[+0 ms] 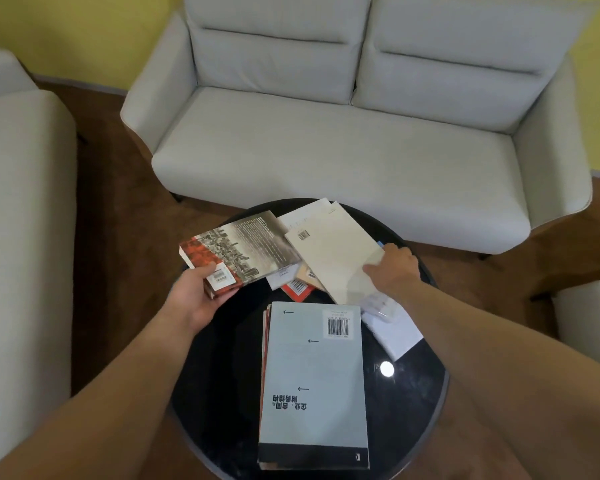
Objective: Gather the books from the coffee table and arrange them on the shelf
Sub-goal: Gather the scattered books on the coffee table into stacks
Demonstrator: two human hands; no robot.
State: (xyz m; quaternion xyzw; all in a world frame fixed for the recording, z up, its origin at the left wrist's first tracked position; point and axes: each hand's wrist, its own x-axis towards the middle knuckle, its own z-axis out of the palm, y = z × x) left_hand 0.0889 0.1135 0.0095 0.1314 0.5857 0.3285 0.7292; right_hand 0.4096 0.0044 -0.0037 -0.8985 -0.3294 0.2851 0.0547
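Observation:
Books lie scattered on a round black coffee table (222,393). My left hand (196,299) grips the near corner of a thick book with a red and grey city cover (243,247), lifted off the table at its left. My right hand (394,268) pinches the right edge of a cream book (333,254) that lies on the pile at the back. A small stack topped by a grey-blue book (314,382) rests at the table's near middle. An orange-red book (297,289) and others peek out under the pile. No shelf is in view.
A white two-seat sofa (343,133) stands behind the table. Another white seat (21,202) is at the left, and a white edge (589,317) shows at the right. White paper with a clear plastic item (392,327) lies on the table's right side. The floor is brown.

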